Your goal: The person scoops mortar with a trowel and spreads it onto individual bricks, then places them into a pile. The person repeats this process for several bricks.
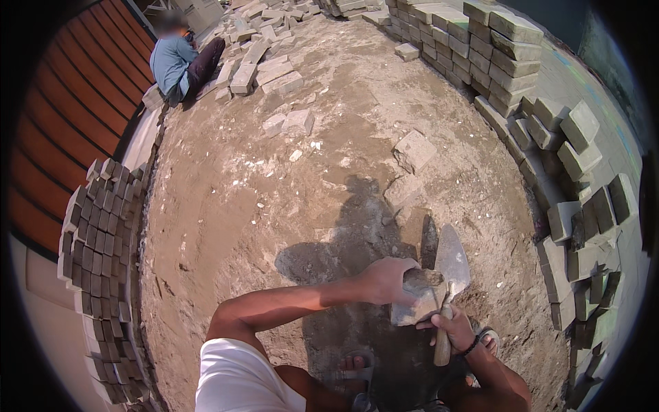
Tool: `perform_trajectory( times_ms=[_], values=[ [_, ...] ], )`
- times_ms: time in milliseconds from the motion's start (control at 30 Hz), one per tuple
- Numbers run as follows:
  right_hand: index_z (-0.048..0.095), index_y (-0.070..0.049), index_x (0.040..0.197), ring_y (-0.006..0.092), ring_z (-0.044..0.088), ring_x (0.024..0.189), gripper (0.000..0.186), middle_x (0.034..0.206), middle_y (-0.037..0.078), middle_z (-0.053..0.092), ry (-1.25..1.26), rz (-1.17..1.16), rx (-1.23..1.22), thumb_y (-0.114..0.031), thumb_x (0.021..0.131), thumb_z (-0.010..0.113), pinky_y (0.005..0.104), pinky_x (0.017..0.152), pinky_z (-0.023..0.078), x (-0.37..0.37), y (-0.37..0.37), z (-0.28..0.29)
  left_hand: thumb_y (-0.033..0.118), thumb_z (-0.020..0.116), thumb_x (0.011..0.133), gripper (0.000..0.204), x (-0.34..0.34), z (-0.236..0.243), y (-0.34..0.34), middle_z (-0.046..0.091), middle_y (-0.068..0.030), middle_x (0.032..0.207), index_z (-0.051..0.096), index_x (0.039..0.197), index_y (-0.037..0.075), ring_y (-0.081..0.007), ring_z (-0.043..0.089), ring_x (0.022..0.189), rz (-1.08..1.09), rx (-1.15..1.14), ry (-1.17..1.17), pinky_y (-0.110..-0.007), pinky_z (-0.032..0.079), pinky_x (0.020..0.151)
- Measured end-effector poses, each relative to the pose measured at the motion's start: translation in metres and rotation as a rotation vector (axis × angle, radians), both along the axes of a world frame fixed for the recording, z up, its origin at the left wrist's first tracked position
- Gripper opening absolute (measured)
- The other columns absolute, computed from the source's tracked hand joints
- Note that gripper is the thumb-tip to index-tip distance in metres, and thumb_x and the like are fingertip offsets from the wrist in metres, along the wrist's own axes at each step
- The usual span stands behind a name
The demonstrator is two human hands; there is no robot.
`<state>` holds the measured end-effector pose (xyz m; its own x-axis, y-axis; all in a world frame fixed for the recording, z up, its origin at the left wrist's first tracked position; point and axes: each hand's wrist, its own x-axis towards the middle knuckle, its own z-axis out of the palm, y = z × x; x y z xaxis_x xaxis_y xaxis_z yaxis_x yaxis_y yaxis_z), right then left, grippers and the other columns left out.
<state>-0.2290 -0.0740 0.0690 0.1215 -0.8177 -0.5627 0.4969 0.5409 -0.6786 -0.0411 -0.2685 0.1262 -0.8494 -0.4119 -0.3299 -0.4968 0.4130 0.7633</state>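
My left hand (390, 280) is closed over the upper left side of a grey paving block (420, 307), held above the dirt in front of my feet. The block looks rough and soiled on top. In my right hand (456, 328) is a trowel with a wooden handle (442, 349) and a pointed metal blade (453, 259), blade pointing away from me. The right fingers wrap the handle close to the block's lower right edge. Part of the blade's neck crosses in front of the block. A dark bracelet is on my right wrist.
Stacked pavers (103, 240) line the left side by a brown slatted gate (75, 103). More stacks (508, 55) and loose tilted blocks (580, 144) run along the right. A person in blue (175, 62) sits at the far left near scattered pavers (264, 69). Broken pieces (415, 150) lie on the dirt ahead.
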Motion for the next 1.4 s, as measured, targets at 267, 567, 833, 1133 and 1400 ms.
perform_trajectory(
  times_ms=[267, 567, 833, 1133, 1400],
  values=[
    [0.043, -0.003, 0.131, 0.0208, 0.069, 0.077, 0.054, 0.104, 0.010, 0.064, -0.085, -0.196, -0.085, -0.007, 0.085, 0.072, 0.0286, 0.056, 0.057, -0.004, -0.005, -0.013, 0.026, 0.090, 0.063, 0.099, 0.015, -0.010, 0.025, 0.058, -0.0179, 0.127, 0.037, 0.144, 0.003, -0.0282, 0.054, 0.123, 0.264, 0.028, 0.214, -0.039, 0.040, 0.105],
    [0.052, -0.001, 0.126, 0.0158, 0.061, 0.057, 0.046, 0.080, 0.007, 0.065, 0.639, 0.062, -0.022, -0.022, 0.089, 0.069, 0.0291, 0.053, 0.046, -0.006, -0.009, 0.027, 0.024, 0.087, 0.064, 0.076, 0.016, -0.010, 0.022, 0.061, -0.0153, 0.115, 0.051, 0.127, 0.002, -0.0226, 0.061, 0.107, 0.310, -0.025, 0.108, -0.036, 0.047, 0.093],
    [0.057, 0.001, 0.101, 0.0465, 0.064, 0.079, 0.034, 0.079, 0.028, 0.065, 1.249, 0.608, -0.190, -0.029, 0.087, 0.065, 0.0512, 0.070, 0.051, -0.020, 0.007, 0.014, 0.031, 0.086, 0.065, 0.075, 0.032, -0.024, 0.008, 0.061, -0.0137, 0.100, 0.052, 0.123, -0.001, -0.0275, 0.060, 0.097, 0.373, -0.096, 0.149, -0.040, 0.048, 0.086],
    [0.043, -0.004, 0.141, 0.0198, 0.066, 0.096, 0.057, 0.110, 0.010, 0.064, 0.292, 0.011, -0.121, -0.031, 0.095, 0.064, 0.0321, 0.059, 0.055, -0.012, -0.010, 0.026, 0.024, 0.080, 0.081, 0.068, 0.035, -0.023, -0.003, 0.062, -0.0119, 0.116, 0.044, 0.133, -0.002, -0.0164, 0.061, 0.108, 0.535, 0.878, 0.361, -0.033, 0.052, 0.091],
    [0.044, -0.002, 0.137, 0.0144, 0.063, 0.085, 0.058, 0.111, 0.007, 0.061, 0.012, -0.219, -0.063, -0.031, 0.094, 0.068, 0.0276, 0.053, 0.055, 0.007, -0.026, 0.013, 0.033, 0.071, 0.090, 0.058, 0.005, -0.037, 0.012, 0.060, -0.0127, 0.116, 0.046, 0.126, -0.005, -0.0178, 0.061, 0.099, 0.579, 0.776, 0.238, -0.033, 0.050, 0.088]
  ],
)
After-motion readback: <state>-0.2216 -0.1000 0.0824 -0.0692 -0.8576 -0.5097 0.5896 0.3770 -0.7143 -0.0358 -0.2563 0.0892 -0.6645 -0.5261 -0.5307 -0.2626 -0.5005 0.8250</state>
